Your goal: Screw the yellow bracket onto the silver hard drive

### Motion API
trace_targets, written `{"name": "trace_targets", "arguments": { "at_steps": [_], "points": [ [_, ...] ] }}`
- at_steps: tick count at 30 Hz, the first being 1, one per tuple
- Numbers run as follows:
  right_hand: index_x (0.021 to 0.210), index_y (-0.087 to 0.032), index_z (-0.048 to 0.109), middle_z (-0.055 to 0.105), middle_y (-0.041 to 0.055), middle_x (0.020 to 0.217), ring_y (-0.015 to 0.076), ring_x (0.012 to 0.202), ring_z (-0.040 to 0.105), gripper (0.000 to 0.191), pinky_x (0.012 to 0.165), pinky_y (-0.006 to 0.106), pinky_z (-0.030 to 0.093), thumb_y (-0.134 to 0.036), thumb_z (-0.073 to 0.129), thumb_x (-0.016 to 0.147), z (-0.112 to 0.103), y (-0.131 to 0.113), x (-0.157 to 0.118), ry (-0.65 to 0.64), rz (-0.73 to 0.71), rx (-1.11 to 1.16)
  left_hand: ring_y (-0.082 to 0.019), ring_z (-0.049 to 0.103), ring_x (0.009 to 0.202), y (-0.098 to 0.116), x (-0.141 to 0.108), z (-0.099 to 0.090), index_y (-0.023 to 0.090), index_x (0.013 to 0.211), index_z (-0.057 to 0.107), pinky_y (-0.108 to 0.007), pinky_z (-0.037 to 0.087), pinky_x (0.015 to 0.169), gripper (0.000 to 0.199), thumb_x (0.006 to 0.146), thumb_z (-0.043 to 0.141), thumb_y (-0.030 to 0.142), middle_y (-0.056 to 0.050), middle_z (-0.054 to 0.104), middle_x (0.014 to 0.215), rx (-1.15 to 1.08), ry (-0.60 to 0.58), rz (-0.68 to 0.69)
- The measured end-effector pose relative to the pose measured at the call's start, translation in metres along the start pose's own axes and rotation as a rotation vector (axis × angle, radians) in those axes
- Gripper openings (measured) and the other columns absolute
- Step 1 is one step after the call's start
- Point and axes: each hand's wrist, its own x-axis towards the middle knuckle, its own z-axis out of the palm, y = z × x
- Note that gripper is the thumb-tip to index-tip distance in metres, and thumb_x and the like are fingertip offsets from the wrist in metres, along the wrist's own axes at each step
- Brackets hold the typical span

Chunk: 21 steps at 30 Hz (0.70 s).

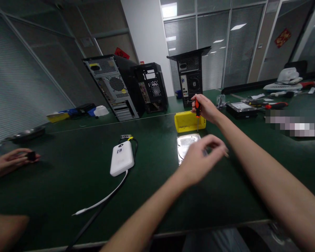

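A red-and-black screwdriver [197, 107] is gripped by its handle in my right hand [206, 107]. Its shaft points down, with the tip near the upper right corner of a silver hard drive [183, 142] lying on the green table [152, 210]. My left hand [201, 159] hangs over the drive's lower right part and hides it. Its fingers are curled in a pinch, blurred by motion; what they hold is too small to name. Just behind the drive sits a yellow plastic bin [177, 123], partly behind my right hand.
Left of the drive lies a white power bank [122, 159] with cables. Computer cases [117, 84] stand at the back. Another hard drive [241, 108] and red-handled pliers [277, 105] lie at right. Another person's hand [12, 162] holds a small black object at far left.
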Motion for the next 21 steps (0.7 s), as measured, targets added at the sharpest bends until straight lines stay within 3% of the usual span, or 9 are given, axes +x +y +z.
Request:
{"name": "trace_targets", "arguments": {
  "at_steps": [2, 3, 6, 8, 11, 16, 21],
  "points": [
    [0.086, -0.021, 0.052, 0.053, -0.0052, 0.064, 0.0057, 0.053, 0.051, 0.030, 0.059, 0.021, 0.048, -0.048, 0.061, 0.077, 0.001, -0.001, 0.000, 0.012, -0.002, 0.010, -0.020, 0.061, 0.089, -0.028, 0.024, -0.022, 0.018, 0.088, 0.065, -0.033, 0.045, 0.086, 0.018, 0.083, 0.054, 0.031, -0.005, 0.068, 0.091, 0.293, 0.165, 0.003],
    [0.085, -0.020, 0.052, 0.053, -0.0051, 0.064, 0.0057, 0.054, 0.051, 0.030, 0.059, 0.021, 0.048, -0.047, 0.061, 0.077, 0.002, -0.001, -0.001, 0.015, -0.001, 0.017, -0.021, 0.060, 0.093, -0.045, 0.035, -0.033, 0.018, 0.090, 0.066, -0.035, 0.043, 0.089, 0.019, 0.082, 0.056, 0.031, -0.005, 0.068, 0.095, 0.417, 0.173, -0.021],
    [0.085, -0.020, 0.054, 0.053, -0.0050, 0.064, 0.0056, 0.054, 0.051, 0.029, 0.059, 0.021, 0.049, -0.046, 0.062, 0.077, 0.004, -0.001, -0.002, 0.016, 0.000, 0.030, -0.022, 0.058, 0.103, -0.092, 0.058, -0.058, 0.018, 0.104, 0.066, -0.034, 0.041, 0.093, 0.028, 0.083, 0.055, 0.032, -0.007, 0.066, 0.110, 0.536, -0.007, -0.036],
    [0.085, -0.019, 0.054, 0.054, -0.0045, 0.065, 0.0055, 0.054, 0.052, 0.029, 0.059, 0.022, 0.049, -0.046, 0.063, 0.076, 0.004, -0.001, -0.003, 0.027, -0.005, 0.024, -0.021, 0.060, 0.100, -0.112, 0.066, -0.063, 0.017, 0.107, 0.066, -0.031, 0.044, 0.089, 0.031, 0.085, 0.051, 0.033, -0.006, 0.067, 0.110, 0.526, -0.072, -0.026],
    [0.086, -0.018, 0.055, 0.058, -0.0028, 0.071, 0.0062, 0.057, 0.055, 0.029, 0.062, 0.024, 0.052, -0.043, 0.065, 0.075, 0.003, -0.002, -0.005, 0.045, -0.003, 0.006, -0.018, 0.063, 0.094, -0.122, 0.072, -0.061, 0.015, 0.104, 0.068, -0.027, 0.046, 0.084, 0.033, 0.088, 0.046, 0.034, -0.005, 0.070, 0.105, 0.506, -0.128, -0.027],
    [0.085, -0.019, 0.053, 0.062, -0.0025, 0.076, 0.0067, 0.063, 0.059, 0.029, 0.071, 0.027, 0.054, -0.040, 0.068, 0.073, 0.004, -0.003, -0.006, 0.056, 0.008, -0.013, -0.017, 0.063, 0.096, -0.121, 0.086, -0.050, 0.017, 0.106, 0.069, -0.022, 0.045, 0.085, 0.033, 0.088, 0.047, 0.035, -0.004, 0.069, 0.108, 0.461, -0.184, -0.016],
    [0.084, -0.019, 0.053, 0.065, -0.0011, 0.074, 0.0078, 0.063, 0.062, 0.027, 0.070, 0.026, 0.054, -0.038, 0.068, 0.074, 0.005, -0.008, -0.004, -0.006, 0.028, -0.079, -0.018, 0.062, 0.098, -0.126, 0.089, -0.044, 0.021, 0.108, 0.068, -0.024, 0.046, 0.085, 0.035, 0.088, 0.045, 0.038, -0.002, 0.069, 0.110, 0.469, -0.162, -0.044]
  ]
}}
